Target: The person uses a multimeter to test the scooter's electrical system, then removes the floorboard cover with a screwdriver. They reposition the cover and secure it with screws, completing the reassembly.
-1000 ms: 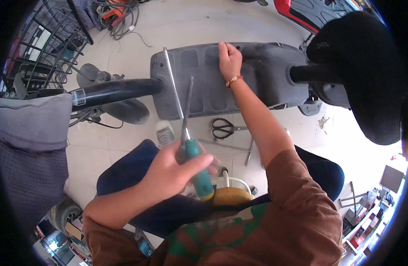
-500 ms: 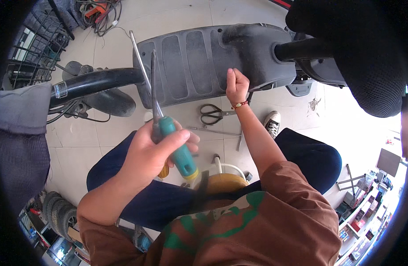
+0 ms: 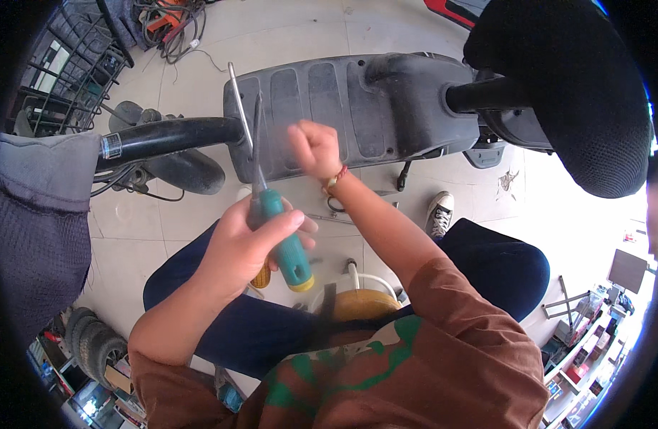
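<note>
My left hand (image 3: pixel 246 239) is closed around a screwdriver (image 3: pixel 287 247) with a teal handle, yellow end and long metal shaft, plus a second long tool with a dark shaft; a yellow handle (image 3: pixel 261 276) shows below my fingers. Both shafts point up across the left part of a grey, ribbed scooter footboard (image 3: pixel 376 118). My right hand (image 3: pixel 314 149), slightly blurred, is curled closed over the footboard just right of the shafts; whether it holds anything small is hidden. Scissors (image 3: pixel 335 203) and a metal rod lie on the floor, partly behind my right forearm.
A black curved tube (image 3: pixel 168 136) joins the footboard at left, near a wire basket (image 3: pixel 71 64). A black seat (image 3: pixel 557 107) overhangs the right. A stool (image 3: pixel 361 306) stands between my legs. Cables (image 3: pixel 182 36) lie behind; tyres (image 3: pixel 86 336) and cluttered shelves (image 3: pixel 586 357) flank me.
My right hand has moved left from the middle of the footboard toward the tool shafts. My left hand still holds the tools, a little left of where it began.
</note>
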A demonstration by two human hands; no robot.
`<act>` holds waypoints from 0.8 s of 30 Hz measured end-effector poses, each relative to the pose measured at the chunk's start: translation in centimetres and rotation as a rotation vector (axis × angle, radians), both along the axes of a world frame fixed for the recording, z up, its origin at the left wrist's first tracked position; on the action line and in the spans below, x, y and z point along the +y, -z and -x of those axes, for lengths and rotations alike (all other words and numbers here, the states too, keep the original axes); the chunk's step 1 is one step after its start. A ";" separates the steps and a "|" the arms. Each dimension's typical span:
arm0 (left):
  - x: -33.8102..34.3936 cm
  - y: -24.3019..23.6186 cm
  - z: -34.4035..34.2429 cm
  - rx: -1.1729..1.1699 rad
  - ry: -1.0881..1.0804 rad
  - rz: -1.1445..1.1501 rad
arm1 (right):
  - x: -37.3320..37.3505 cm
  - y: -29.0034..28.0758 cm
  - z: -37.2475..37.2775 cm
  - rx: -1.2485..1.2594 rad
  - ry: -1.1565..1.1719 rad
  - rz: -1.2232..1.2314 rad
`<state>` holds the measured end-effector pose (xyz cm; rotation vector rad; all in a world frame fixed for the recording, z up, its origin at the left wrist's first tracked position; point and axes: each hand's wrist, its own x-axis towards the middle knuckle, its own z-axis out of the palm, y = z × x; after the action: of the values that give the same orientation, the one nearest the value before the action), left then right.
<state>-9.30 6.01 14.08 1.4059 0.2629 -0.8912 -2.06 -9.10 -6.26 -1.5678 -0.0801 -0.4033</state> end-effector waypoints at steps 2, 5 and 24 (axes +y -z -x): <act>0.0 -0.2 0.0 0.007 -0.007 -0.022 | -1.3 3.2 -1.2 -0.063 0.041 0.185; 0.1 -0.2 -0.3 -0.018 0.010 -0.040 | -1.5 3.3 -1.9 -0.129 0.002 0.289; 0.2 2.1 -0.7 -0.209 0.094 -0.229 | -11.1 15.2 17.0 0.668 -0.343 0.921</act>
<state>-8.59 6.20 12.00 1.7229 0.1439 -0.8009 -19.01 -20.18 -21.48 -2.4614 -0.0109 0.5241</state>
